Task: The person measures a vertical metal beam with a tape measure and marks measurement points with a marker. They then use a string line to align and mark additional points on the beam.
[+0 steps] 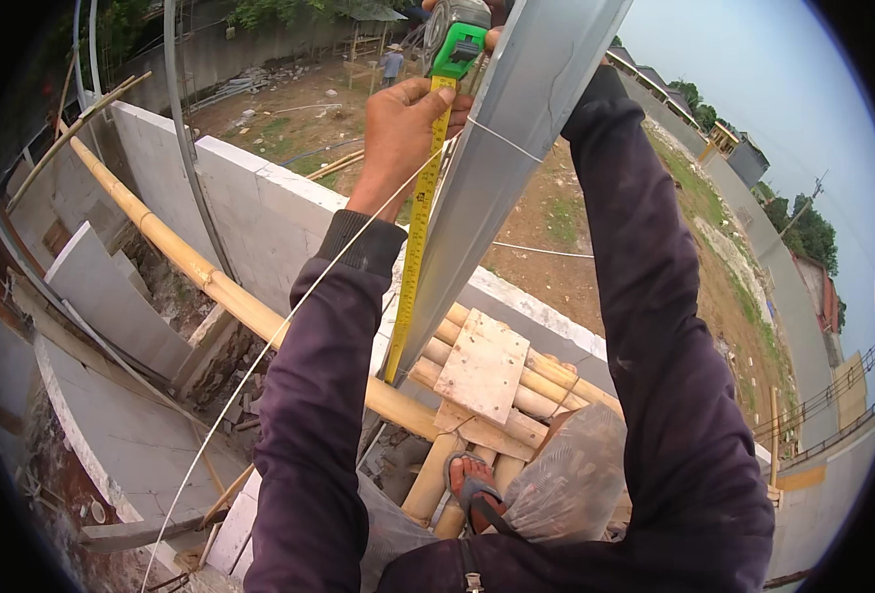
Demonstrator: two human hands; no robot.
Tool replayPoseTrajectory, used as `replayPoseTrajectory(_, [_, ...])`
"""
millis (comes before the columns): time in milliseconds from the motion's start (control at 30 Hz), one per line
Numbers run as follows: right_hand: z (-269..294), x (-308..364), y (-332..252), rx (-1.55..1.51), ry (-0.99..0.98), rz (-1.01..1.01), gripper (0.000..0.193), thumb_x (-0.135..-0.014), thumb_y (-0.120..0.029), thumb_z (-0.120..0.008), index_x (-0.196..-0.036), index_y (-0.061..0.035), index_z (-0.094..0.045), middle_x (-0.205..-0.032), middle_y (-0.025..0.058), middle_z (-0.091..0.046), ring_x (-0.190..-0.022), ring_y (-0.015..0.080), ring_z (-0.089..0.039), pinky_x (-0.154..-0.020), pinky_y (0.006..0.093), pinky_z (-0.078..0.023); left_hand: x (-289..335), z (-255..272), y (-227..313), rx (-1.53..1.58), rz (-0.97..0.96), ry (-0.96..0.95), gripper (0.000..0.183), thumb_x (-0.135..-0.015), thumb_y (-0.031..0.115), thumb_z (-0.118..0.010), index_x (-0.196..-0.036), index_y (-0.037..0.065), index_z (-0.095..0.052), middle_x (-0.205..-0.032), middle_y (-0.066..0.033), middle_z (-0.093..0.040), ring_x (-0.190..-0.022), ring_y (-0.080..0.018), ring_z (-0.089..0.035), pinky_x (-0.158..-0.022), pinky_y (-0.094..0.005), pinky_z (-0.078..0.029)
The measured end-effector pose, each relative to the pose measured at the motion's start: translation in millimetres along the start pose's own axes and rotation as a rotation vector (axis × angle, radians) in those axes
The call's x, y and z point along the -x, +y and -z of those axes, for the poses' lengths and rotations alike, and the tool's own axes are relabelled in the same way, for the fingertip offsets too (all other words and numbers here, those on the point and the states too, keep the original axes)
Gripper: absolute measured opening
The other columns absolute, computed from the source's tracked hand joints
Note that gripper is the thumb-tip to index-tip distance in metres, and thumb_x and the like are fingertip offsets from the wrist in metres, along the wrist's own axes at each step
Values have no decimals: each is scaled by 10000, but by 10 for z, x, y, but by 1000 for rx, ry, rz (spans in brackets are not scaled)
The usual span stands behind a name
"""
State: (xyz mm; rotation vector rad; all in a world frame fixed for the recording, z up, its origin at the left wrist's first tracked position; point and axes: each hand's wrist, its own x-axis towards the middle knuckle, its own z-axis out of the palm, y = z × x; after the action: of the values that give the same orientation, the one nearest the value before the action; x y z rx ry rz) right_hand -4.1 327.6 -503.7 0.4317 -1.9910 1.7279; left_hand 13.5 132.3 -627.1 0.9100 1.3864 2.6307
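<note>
A tape measure (457, 44) with a green and grey case is at the top, beside a long grey steel channel (504, 148). Its yellow blade (416, 242) runs down along the channel's left side to the bamboo. My left hand (403, 133) is closed, thumb and fingers pinching the blade just below the case. Most of my right hand (494, 40) is hidden behind the channel; a fingertip shows at the channel's edge, against the case. A thin pale string (289, 311) crosses my left sleeve and passes round the channel.
My sandalled foot (472, 484) stands on bamboo poles below, by a wooden board (482, 364). One long bamboo pole (175, 242) extends left past white block walls (259, 193). Clear plastic sheeting (571, 469) lies near my knees. Another person (392, 65) is far off on the dirt ground.
</note>
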Motion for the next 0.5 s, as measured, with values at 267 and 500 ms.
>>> replayPoseTrajectory(267, [60, 178, -52, 26, 180, 100, 229, -912, -197, -627, -964, 26, -640, -713, 51, -598, -564, 81, -522, -477, 227, -404, -143, 37, -20, -111, 9, 42, 172, -968, 6, -570, -1111, -36, -656, -949, -104, -704, -771, -152, -687, -635, -287, -577])
replayPoseTrajectory(500, [155, 561, 64, 16, 485, 255, 181, -895, -142, -653, -959, 27, -642, -699, 38, -589, -580, 80, -537, -496, 230, -418, -187, 100, 69, -37, -156, 7, 192, -944, 2, -604, -1117, -40, -676, -931, -84, -707, -762, -124, -670, -646, -269, -564])
